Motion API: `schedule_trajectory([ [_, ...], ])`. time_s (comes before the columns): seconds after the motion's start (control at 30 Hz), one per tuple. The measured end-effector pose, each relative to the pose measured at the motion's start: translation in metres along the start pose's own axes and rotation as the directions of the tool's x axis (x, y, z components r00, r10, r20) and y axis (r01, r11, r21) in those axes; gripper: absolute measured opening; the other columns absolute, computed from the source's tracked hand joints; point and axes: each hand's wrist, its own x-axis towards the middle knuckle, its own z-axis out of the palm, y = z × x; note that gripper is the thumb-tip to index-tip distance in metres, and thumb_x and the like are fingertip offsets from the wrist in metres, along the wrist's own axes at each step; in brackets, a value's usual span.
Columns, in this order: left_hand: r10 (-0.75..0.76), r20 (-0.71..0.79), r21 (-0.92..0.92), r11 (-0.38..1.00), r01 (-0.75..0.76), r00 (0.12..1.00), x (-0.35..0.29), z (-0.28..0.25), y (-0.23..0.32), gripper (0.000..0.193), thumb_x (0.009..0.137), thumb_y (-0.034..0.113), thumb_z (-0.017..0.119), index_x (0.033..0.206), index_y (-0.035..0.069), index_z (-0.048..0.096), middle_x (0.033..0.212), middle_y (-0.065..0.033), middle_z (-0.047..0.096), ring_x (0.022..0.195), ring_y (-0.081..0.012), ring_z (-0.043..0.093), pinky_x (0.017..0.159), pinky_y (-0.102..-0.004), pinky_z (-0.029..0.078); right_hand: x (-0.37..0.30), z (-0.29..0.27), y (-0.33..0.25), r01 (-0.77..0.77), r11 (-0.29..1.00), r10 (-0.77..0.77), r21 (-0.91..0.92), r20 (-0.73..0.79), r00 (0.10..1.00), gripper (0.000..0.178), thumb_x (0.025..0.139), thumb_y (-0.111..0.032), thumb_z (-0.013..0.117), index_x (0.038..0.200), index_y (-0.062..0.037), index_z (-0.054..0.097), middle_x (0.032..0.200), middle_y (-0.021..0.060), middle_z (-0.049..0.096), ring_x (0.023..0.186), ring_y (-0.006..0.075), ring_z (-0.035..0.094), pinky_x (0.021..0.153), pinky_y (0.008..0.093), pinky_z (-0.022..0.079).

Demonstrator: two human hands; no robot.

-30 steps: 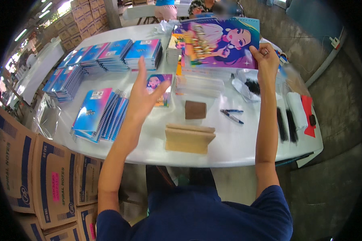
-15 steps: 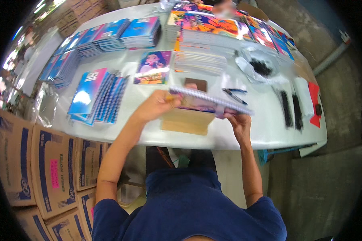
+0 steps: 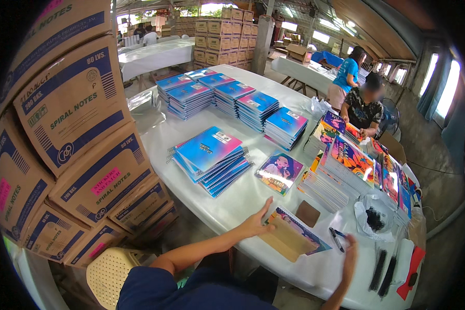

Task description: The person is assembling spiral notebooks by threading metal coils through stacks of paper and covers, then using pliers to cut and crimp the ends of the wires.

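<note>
My left hand (image 3: 257, 221) is open, thumb and fingers apart. It is at the left edge of a brown kraft board (image 3: 283, 244), beside an illustrated cover sheet (image 3: 306, 235). My right hand (image 3: 350, 254) is near the table's right part with its fingers stretched out. Its fingertips are close to a pair of dark-handled pliers (image 3: 337, 239); whether they touch is unclear. A small brown pad (image 3: 308, 213) lies beyond the cover sheet. Farther left, spiral notebooks with blue and pink covers (image 3: 209, 149) lie in an uneven pile. A loose purple cover (image 3: 279, 171) lies right of that pile.
Stacked blue notebooks (image 3: 248, 103) stand at the back. Piles of colourful covers (image 3: 346, 155) are at right, near a plastic bag with black bits (image 3: 375, 219) and black spiral wires (image 3: 385, 271). Cartons (image 3: 77, 108) rise at left above a stool (image 3: 108, 276). A seated co-worker (image 3: 364, 106) works opposite.
The spiral notebook has left both my hands, which have moved apart. My right hand is now beside the pliers. The view has swung up and left, showing more cartons and other people.
</note>
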Motion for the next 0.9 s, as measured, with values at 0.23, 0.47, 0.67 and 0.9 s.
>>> schedule_trajectory([
  [0.23,-0.078,-0.142,-0.167,0.984,0.054,0.987,-0.02,-0.023,0.026,0.097,0.088,0.037,0.067,0.153,0.009,0.0,0.158,-0.0167,0.01,0.146,-0.0313,0.012,0.117,-0.0402,0.014,-0.018,-0.157,0.101,-0.805,-0.031,0.16,-0.593,-0.798,0.581,0.048,0.094,-0.027,0.057,0.134,-0.0054,0.044,0.132,0.0201,0.051,0.122,0.0367,0.048,0.098,0.0469,0.042],
  [0.47,-0.135,-0.254,-0.102,0.988,0.112,0.958,-0.045,-0.049,0.035,0.086,0.092,0.02,0.062,0.153,0.01,0.003,0.159,-0.0146,0.011,0.145,-0.0313,0.014,0.116,-0.0435,0.015,-0.009,-0.166,0.129,-0.526,0.161,0.1,-0.835,-0.516,0.851,0.032,0.089,-0.015,0.056,0.118,-0.001,0.053,0.108,0.0177,0.06,0.104,0.0356,0.058,0.085,0.0473,0.048],
  [0.67,0.067,-0.261,0.024,0.998,-0.063,0.963,-0.021,-0.044,0.045,0.08,0.09,0.014,0.061,0.152,0.007,0.012,0.158,-0.0116,0.018,0.145,-0.0248,0.018,0.116,-0.0368,0.017,-0.024,-0.251,0.171,-0.405,0.094,-0.257,-0.91,-0.415,0.873,0.049,0.082,0.001,0.052,0.131,-0.0017,0.05,0.111,0.0202,0.061,0.111,0.0379,0.055,0.094,0.0461,0.045],
  [0.9,0.382,-0.105,0.601,0.76,-0.248,0.918,0.009,-0.013,0.124,0.071,0.087,0.011,0.065,0.148,0.002,0.029,0.155,-0.018,0.026,0.144,-0.0336,0.021,0.115,-0.0419,0.019,0.024,-0.18,0.093,-0.157,0.228,-0.442,-0.961,-0.245,0.863,0.032,0.088,-0.012,0.058,0.119,-0.0136,0.062,0.1,0.0177,0.062,0.087,0.0355,0.06,0.076,0.0435,0.049],
])
